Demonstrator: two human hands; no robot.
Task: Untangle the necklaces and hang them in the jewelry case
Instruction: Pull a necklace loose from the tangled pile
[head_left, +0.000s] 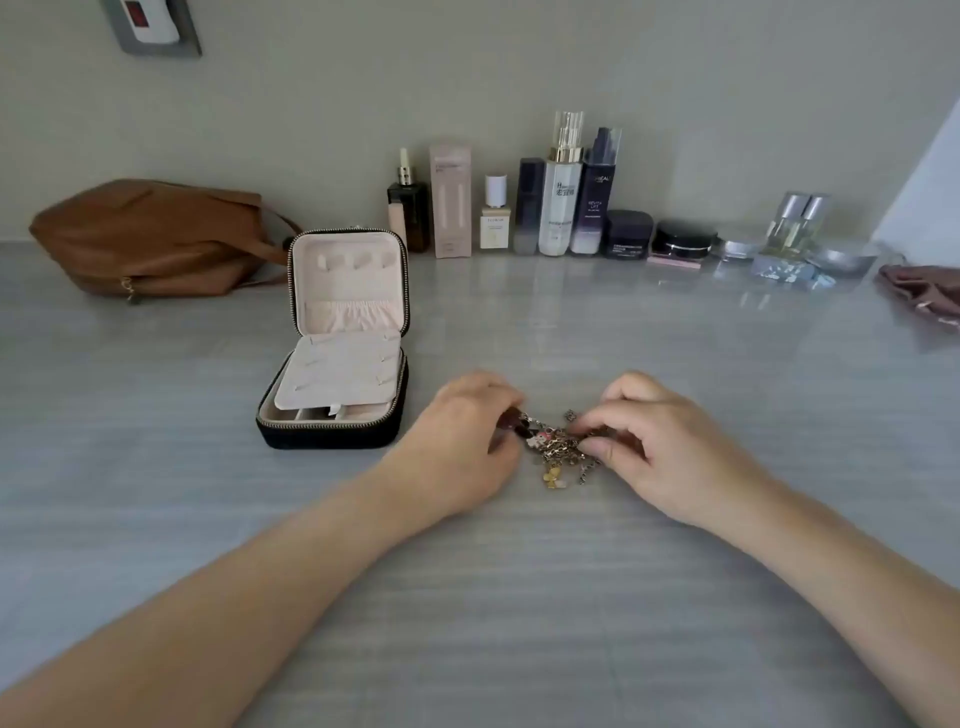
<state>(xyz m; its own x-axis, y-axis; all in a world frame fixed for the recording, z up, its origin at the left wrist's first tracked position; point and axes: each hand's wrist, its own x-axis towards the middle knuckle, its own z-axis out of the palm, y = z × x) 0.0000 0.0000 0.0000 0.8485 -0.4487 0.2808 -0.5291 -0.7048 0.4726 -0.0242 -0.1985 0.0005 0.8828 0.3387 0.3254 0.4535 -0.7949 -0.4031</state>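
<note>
— Gold and silver chains sit in one knot. The necklaces (558, 449) lie on the worktop (519, 597) between our hands, near the jewelry case (337, 358) and to its right.

— So we are at the untangling, with nothing hung yet?

— We judge so. Our left hand (467, 441) curls its fingers (498, 400) onto the left side of the clump. Our right hand (670, 447) pinches a strand on the right side. The hooks (353, 260) in the case lid are bare.

— What does the next move call for?

— A small, slow pull apart, we think, to find one loose strand. The charms could snag.

— And room to move?

— We have wide bare worktop toward us and to the right. The case stands open near our left hand, so we should keep that wrist from knocking it. The brown bag (150, 236) and the row of bottles (561, 202) along the wall are well apart from our hands.
</note>
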